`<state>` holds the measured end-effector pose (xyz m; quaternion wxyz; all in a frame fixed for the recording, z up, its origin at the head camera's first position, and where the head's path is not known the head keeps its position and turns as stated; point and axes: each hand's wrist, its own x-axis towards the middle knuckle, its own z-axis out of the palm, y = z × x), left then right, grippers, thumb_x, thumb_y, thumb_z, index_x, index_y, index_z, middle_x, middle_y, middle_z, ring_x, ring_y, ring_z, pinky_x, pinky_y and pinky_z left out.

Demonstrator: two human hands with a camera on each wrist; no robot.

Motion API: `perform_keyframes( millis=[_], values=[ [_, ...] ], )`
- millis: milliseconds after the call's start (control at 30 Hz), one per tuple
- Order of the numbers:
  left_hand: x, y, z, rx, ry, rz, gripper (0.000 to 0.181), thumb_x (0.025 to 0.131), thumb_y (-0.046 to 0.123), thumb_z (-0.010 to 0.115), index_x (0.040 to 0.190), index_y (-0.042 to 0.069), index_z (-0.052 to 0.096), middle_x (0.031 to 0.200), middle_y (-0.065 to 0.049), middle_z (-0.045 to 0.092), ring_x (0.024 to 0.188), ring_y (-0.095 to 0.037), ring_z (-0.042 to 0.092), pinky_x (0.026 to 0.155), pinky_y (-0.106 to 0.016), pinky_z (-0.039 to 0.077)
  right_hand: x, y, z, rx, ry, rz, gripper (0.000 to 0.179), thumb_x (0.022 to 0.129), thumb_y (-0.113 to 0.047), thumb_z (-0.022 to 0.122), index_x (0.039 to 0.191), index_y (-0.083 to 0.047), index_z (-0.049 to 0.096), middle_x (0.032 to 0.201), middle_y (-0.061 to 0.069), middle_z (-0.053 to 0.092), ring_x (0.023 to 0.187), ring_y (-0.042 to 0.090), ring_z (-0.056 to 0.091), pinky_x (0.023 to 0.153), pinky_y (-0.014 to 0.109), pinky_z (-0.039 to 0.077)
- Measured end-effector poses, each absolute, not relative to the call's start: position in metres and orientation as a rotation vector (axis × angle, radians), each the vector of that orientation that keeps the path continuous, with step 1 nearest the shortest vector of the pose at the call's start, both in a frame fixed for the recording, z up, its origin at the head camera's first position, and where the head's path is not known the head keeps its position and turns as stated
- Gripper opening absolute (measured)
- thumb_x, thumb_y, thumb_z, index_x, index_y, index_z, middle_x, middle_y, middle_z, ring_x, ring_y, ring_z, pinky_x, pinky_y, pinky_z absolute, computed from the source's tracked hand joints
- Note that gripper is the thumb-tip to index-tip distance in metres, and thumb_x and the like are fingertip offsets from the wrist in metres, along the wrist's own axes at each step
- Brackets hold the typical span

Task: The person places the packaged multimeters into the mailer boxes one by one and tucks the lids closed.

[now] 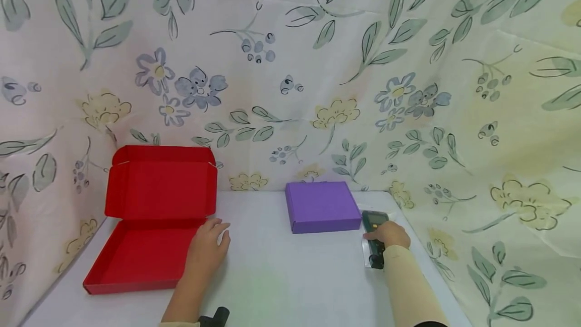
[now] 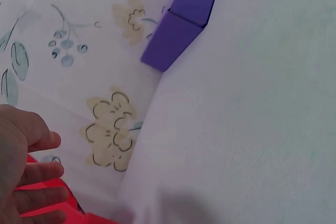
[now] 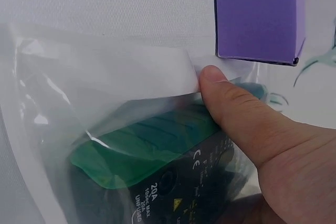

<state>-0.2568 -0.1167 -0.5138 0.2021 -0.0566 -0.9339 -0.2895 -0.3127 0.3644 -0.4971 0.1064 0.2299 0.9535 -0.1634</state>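
Observation:
A digital multimeter (image 3: 157, 148), green-edged and dark-bodied, lies in a clear plastic bag (image 3: 39, 103) at the table's right side. My right hand (image 1: 393, 234) grips the bagged meter, its thumb (image 3: 236, 100) across the bag in the right wrist view; the other fingers are mostly hidden. At the left, an open red box (image 1: 159, 183) stands with its lid raised, and nothing shows inside it. My left hand (image 1: 208, 246) is by the box's right side, fingers relaxed and apart, holding nothing.
A closed purple box (image 1: 323, 207) lies flat near the table's back edge, just left of the bagged meter. Behind the white table (image 1: 290, 276) hangs a floral cloth (image 1: 272, 79), which also comes down along both sides.

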Motion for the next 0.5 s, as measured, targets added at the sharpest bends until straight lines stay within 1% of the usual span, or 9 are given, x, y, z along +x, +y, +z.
perform_keyframes(
  millis=[300, 500],
  values=[
    [-0.251, -0.139, -0.514, -0.086, -2.557, -0.85, 0.031, 0.089, 0.007, 0.074, 0.119, 0.001, 0.074, 0.125, -0.022, 0.063, 0.112, -0.042, 0.061, 0.089, -0.057, 0.056, -0.305, 0.359, -0.488, 0.703, 2.795, -0.499, 0.082, 0.081, -0.051, 0.083, 0.116, 0.02, 0.06, 0.096, 0.024, 0.063, 0.086, 0.032, 0.056, 0.076, 0.041, 0.053],
    [-0.246, -0.161, -0.516, 0.003, -2.616, -0.847, 0.034, 0.092, 0.009, 0.07, 0.125, 0.0, 0.071, 0.129, -0.025, 0.059, 0.116, -0.046, 0.056, 0.09, -0.063, 0.053, -0.307, 0.357, -0.489, 0.703, 2.793, -0.505, 0.083, 0.08, -0.051, 0.084, 0.114, 0.02, 0.06, 0.095, 0.023, 0.063, 0.085, 0.032, 0.057, 0.075, 0.041, 0.054]
  ],
)
